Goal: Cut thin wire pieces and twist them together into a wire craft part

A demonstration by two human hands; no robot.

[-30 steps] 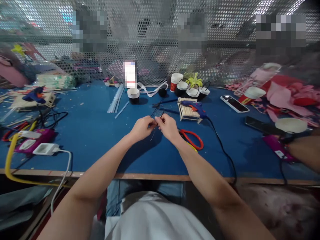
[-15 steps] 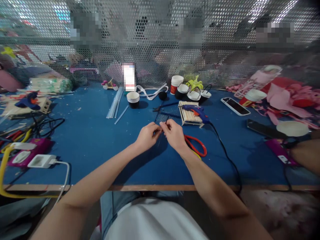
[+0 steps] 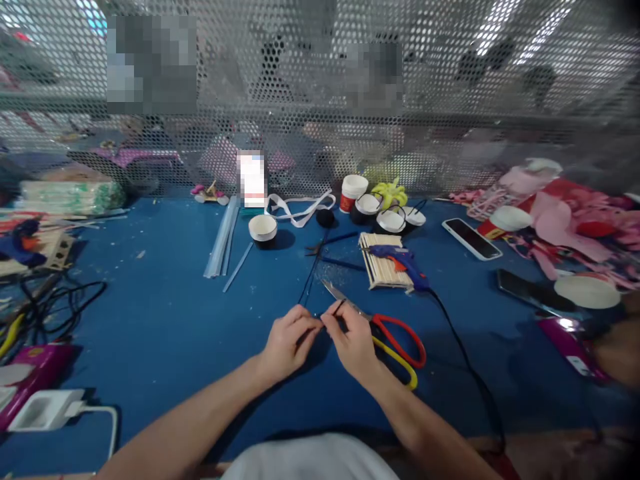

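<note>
My left hand [image 3: 291, 339] and my right hand [image 3: 353, 339] meet close together over the blue table. Both have fingertips pinched on a thin black cord [image 3: 339, 308], a short piece of which shows above my right fingers; the rest is mostly hidden. Just beyond my right hand lie scissors with one red handle [image 3: 423, 353] and one yellow handle, their blades [image 3: 337, 293] pointing away to the left. Past my fingers, dark thin strips [image 3: 311, 277] and dark-tipped pliers [image 3: 316, 249] lie on the table.
A blue glue gun [image 3: 400, 259] rests on a small wooden stick rack [image 3: 375, 267], its cable running toward me. Paper cups [image 3: 353, 190], a black-and-white cup [image 3: 263, 230], clear glue sticks [image 3: 220, 243] and a white ribbon [image 3: 300, 217] stand or lie farther back. A phone [image 3: 471, 239] lies right.
The view has tilted down and my hands have come nearer to me, still pinched together. The scissors' blades, covered before, now show beyond my right hand.
</note>
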